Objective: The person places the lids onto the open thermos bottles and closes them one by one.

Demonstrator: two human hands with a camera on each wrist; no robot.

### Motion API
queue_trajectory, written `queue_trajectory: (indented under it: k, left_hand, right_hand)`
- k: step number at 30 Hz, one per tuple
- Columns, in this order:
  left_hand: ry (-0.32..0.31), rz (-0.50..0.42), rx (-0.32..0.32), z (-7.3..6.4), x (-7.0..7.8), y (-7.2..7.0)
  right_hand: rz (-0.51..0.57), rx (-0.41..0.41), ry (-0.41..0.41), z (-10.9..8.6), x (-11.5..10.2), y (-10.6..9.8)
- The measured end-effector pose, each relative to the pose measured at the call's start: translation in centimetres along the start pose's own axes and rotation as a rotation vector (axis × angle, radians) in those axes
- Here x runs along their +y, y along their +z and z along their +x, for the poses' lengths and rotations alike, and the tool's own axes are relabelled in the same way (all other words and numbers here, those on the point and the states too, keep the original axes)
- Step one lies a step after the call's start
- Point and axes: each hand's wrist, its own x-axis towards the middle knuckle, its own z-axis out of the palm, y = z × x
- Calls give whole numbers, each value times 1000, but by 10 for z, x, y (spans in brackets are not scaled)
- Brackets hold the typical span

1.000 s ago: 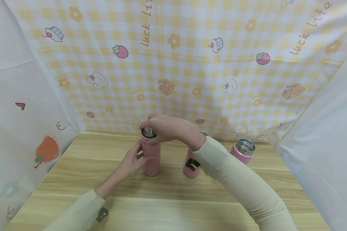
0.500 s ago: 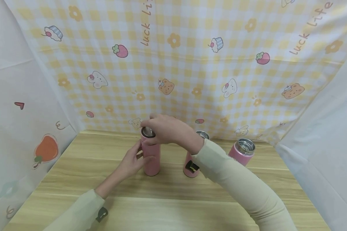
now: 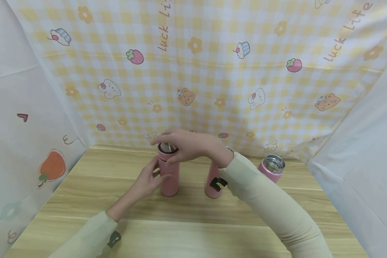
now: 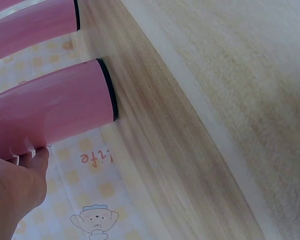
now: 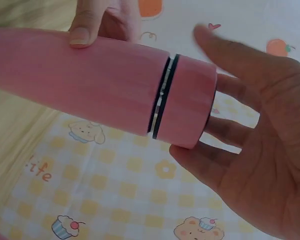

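A pink thermos flask (image 3: 170,184) stands upright on the wooden table. My left hand (image 3: 148,181) grips its body, thumb on the near side and fingers round the far side. The pink lid (image 5: 190,100) sits on top, with a narrow gap showing a silvery band between it and the body. My right hand (image 3: 193,145) is spread around this lid from above. In the right wrist view its thumb (image 5: 230,52) stands off the lid, while the other fingers lie beside and behind it, loosely bent.
A second pink flask (image 3: 213,173) stands to the right, partly behind my right forearm. Farther right is a third pink flask (image 3: 269,174) with an uncovered steel mouth. A yellow checked cloth (image 3: 213,71) hangs close behind the table (image 3: 167,236).
My right hand's thumb and fingers have spread wider around the lid, and the hand has shifted slightly right. My left hand and the flask have stayed in place.
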Motion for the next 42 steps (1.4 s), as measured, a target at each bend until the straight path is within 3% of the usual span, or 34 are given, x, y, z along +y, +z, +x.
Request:
queue_trajectory:
  k: [9, 20, 31, 42]
  left_hand:
    - [-17, 9, 10, 0, 0, 1]
    - [-11, 4, 7, 0, 1, 1]
    - [14, 10, 15, 0, -2, 1]
    - [4, -16, 9, -1, 1, 3]
  right_hand:
    - [59, -31, -29, -3, 4, -3]
    - [14, -48, 46, -2, -3, -4]
    - [-16, -56, 60, -1, -8, -4]
    - [-123, -4, 111, -1, -12, 2]
